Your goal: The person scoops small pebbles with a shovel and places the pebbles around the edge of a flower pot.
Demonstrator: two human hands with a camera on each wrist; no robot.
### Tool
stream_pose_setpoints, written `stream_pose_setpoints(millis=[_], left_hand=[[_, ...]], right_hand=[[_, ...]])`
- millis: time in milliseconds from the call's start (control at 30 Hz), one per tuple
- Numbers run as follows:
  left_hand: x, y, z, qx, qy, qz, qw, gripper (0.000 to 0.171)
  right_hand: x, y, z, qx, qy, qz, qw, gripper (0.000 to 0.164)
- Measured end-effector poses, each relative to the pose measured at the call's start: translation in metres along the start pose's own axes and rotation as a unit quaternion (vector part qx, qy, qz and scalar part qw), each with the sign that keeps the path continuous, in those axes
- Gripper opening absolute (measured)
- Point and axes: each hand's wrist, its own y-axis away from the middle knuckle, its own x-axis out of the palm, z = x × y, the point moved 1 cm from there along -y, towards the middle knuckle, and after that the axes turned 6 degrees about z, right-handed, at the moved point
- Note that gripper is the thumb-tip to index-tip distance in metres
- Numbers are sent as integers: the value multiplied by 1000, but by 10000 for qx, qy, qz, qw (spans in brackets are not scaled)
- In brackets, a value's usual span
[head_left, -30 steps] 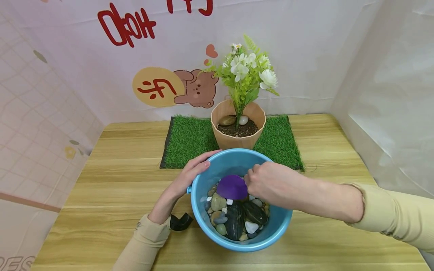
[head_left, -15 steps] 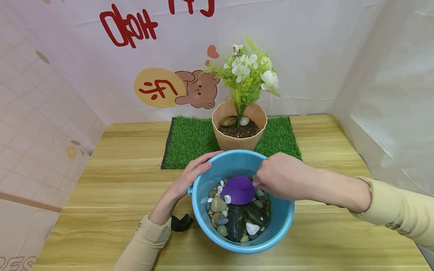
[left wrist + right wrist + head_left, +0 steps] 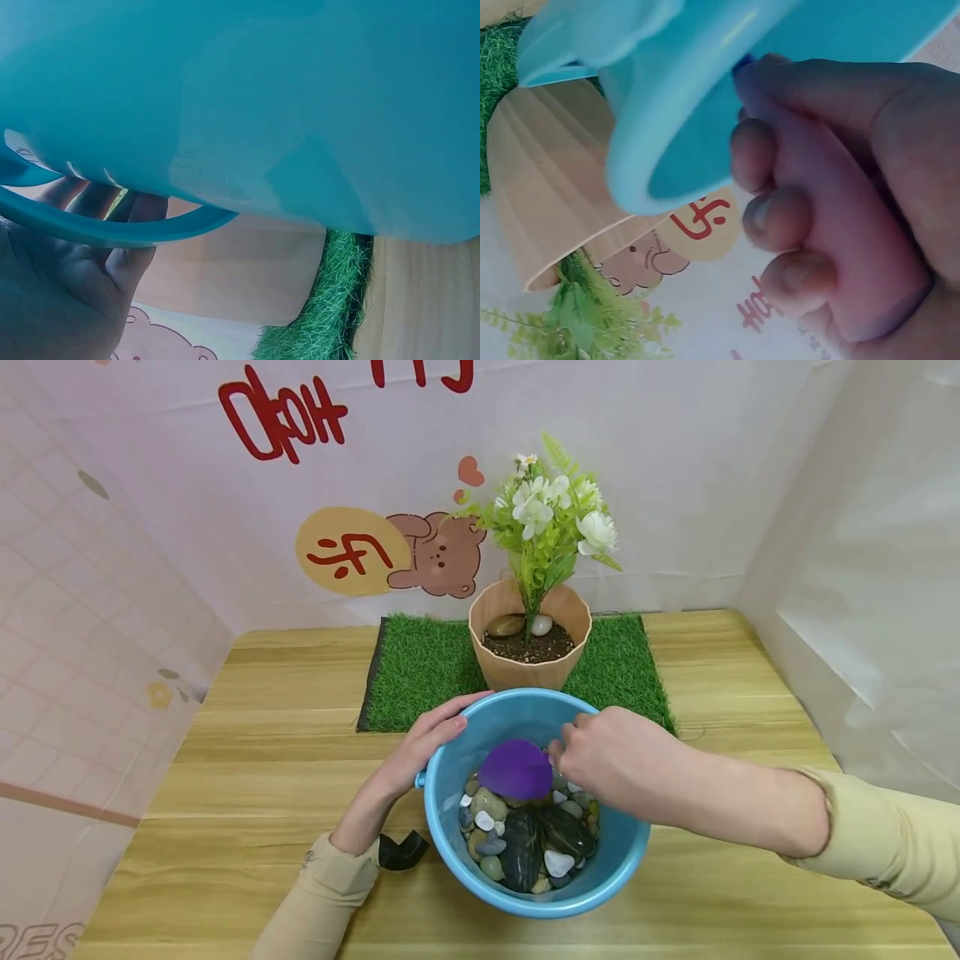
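Observation:
A blue bucket (image 3: 551, 910) stands in front of the flower pot, with loose stones inside. My left hand (image 3: 420, 747) holds its left rim; in the left wrist view the fingers bend round the outer wall, behind the blue bucket handle (image 3: 112, 231). My right hand (image 3: 615, 768) reaches in over the right rim. It grips the pink handle (image 3: 847, 232) of a toy shovel, whose purple blade (image 3: 515, 769) tilts above the stones. Large dark stones (image 3: 521, 852), a greenish stone (image 3: 491, 867) and a white stone (image 3: 558, 862) lie near the blade.
Behind the bucket, a peach flower pot (image 3: 525, 675) with white flowers (image 3: 534, 514) stands on a green turf mat (image 3: 423, 652). A small black angled piece (image 3: 401, 852) lies on the wooden table (image 3: 300, 677) beside the left sleeve. Printed cloth (image 3: 637, 460) hangs behind.
My right hand moved the shovel right and down, then back up and left. A small white stone shifted left on the pile. The left hand stays on the rim.

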Motion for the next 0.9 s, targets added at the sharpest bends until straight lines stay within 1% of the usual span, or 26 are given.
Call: stream_pose_setpoints(millis=[133,233,300,400,467,533,633,767,833,900], left_hand=[[0,0,1,9,0,2,10000,58],[0,0,1,32,-40,0,10000,58],[0,1,1,37,-53,-2,10000,58],[0,0,0,20,-10,26,10000,58],[0,0,0,-28,31,34,10000,58],[1,0,0,-83,70,32,9999,59],[2,0,0,-125,87,21,9999,59],[2,0,0,-124,21,-27,9999,59],[2,0,0,-114,-2,-52,9999,59],[1,-1,0,-101,-31,-58,9999,59]], right_hand=[[1,0,6,-171,338,-45,9993,16],[5,-4,5,-379,284,-9,9989,20],[8,-6,1,-455,-46,45,9989,26],[13,-9,-10,-502,-810,123,9954,33],[16,-10,-17,-553,-1275,151,9902,31],[20,-9,-23,-641,-1563,123,9855,27],[23,-8,-28,-793,-1873,101,9791,24],[23,-9,-28,-902,-2273,150,9695,28],[23,-10,-26,-920,-2355,95,9675,29],[24,-11,-24,-912,-2334,-4,9681,29]])
